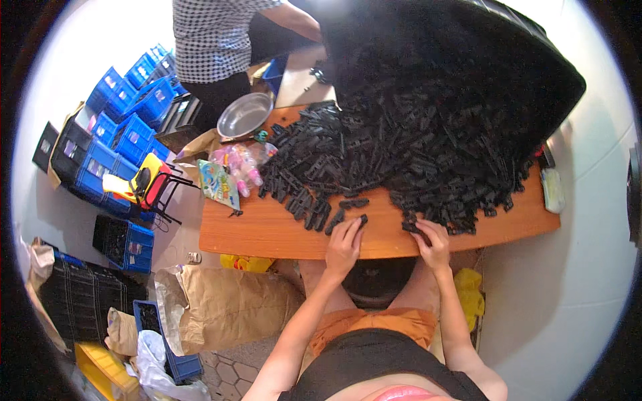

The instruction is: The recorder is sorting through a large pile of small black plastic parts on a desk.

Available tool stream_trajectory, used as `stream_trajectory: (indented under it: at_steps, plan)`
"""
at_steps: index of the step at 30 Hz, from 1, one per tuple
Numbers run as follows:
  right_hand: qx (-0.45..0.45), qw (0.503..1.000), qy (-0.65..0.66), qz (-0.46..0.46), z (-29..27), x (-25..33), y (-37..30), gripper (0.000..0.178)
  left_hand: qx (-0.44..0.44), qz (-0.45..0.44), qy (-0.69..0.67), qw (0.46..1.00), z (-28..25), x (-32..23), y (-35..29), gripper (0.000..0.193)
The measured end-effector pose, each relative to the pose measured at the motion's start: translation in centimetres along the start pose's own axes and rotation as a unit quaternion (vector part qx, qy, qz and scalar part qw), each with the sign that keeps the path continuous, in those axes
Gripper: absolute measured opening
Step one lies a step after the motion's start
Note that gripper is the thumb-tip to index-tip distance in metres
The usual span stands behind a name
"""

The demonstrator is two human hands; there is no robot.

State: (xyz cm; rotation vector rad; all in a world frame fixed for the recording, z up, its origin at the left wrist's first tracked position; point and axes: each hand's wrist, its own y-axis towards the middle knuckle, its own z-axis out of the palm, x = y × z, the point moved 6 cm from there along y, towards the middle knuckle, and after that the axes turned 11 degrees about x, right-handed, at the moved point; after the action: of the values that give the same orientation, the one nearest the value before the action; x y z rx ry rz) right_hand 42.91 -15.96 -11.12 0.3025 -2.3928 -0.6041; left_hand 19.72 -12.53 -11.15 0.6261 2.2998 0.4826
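Observation:
At the near edge of the brown table, my left hand is closed, with a small black plastic part at its fingertips. To its right, my right hand pinches another black plastic part beside the front of the heap. The heap of narrow black plastic parts covers much of the tabletop. A few single parts lie just beyond my left hand. The parts' exact kind is too small to tell.
A big black crate lies tipped behind the heap. A metal bowl and pink-topped bottles stand left. Another person is at the far left. Blue crates, a brown paper bag and a yellow crate sit on the floor.

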Motion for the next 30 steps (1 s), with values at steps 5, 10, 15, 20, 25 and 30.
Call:
stream_trajectory:
  at_steps: [5,10,15,20,25,30]
  plan:
    - [-0.025,0.998,0.058,0.008,-0.4,-0.3,0.1,0.029,-0.056,0.004,-0.026,0.998,-0.9,0.7,-0.4,0.034]
    - [-0.03,0.989,0.136,0.054,0.6,-2.0,-1.8,0.026,-0.039,-0.09,-0.099,0.99,-0.4,1.8,-1.3,0.048]
    - [0.002,0.981,0.174,0.091,0.7,-1.5,-1.9,0.027,-0.054,-0.067,-0.131,0.988,-0.3,2.1,-2.0,0.054]
    - [0.001,0.986,0.161,0.037,0.6,0.6,-0.5,0.027,-0.026,-0.026,-0.118,0.992,-0.3,1.6,-1.0,0.057]
    - [0.072,0.974,0.199,0.08,2.2,1.3,-0.4,0.025,0.021,0.016,-0.064,0.998,0.2,1.0,-0.5,0.05]
    - [0.064,0.973,0.206,0.079,2.4,2.2,-0.4,0.026,0.03,0.009,-0.079,0.996,0.2,0.8,-0.5,0.039]
